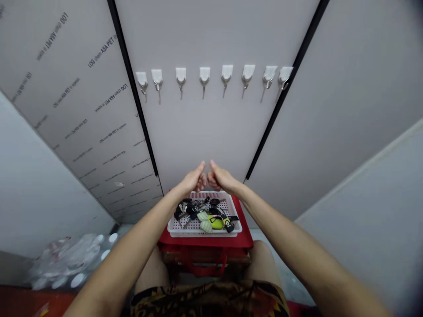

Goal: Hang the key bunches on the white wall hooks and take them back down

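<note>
My left hand (pixel 194 178) and my right hand (pixel 222 178) are held close together above the far edge of a white plastic basket (pixel 204 234). Both have their fingers curled in and thumbs pointing up, with a small gap between them. Nothing shows in either hand. In the basket lies a jumble of keys (pixel 187 211) with black fobs and metal rings. Among them are a pale green striped bow (pixel 205 223), a bright yellow-green item (pixel 217 223) and a black strap-like tag (pixel 228 224).
The basket stands on a red cloth or bag (pixel 243 231) between my knees. Several white adhesive hooks (pixel 204 75) line the pale panel (pixel 205 127) ahead, between two black strips (pixel 135 94). Plastic-wrapped bottles (pixel 77 259) lie at lower left.
</note>
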The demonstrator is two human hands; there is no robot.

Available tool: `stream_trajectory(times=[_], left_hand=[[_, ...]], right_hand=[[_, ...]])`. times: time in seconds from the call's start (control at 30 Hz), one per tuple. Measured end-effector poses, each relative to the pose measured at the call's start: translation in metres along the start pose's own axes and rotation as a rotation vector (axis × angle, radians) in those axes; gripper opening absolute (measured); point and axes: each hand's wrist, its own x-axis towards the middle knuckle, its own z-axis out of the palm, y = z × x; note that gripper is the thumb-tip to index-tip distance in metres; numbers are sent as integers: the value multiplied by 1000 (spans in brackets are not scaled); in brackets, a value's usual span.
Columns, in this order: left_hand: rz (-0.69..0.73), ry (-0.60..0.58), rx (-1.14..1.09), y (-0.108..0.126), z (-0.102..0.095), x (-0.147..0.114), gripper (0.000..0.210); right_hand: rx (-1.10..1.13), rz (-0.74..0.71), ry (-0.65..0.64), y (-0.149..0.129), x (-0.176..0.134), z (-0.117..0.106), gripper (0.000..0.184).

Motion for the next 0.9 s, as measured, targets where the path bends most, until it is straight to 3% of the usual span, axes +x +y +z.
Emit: stream_trajectory(times=[0.2,0.3,0.43,0.6,0.73,0.9], left_hand=[[120,298,489,-79,-14,-9,23],[224,256,629,-95,-15,-18,18],[267,161,723,-97,-13,-23,16],[231,213,562,-98,-15,-19,15],[183,277,253,-98,-20,-16,15],[92,272,-113,-91,-23,-18,20]], right_hand=[[-792,52,58,63,-2,-5,21],[-959,95,15,75,0,-7,14],[-1018,136,23,80,4,-4,14],[-1024,134,32,83,3,-4,16],[-909,64,52,82,2,-7,17],[-855,29,24,77,0,-10,16]])
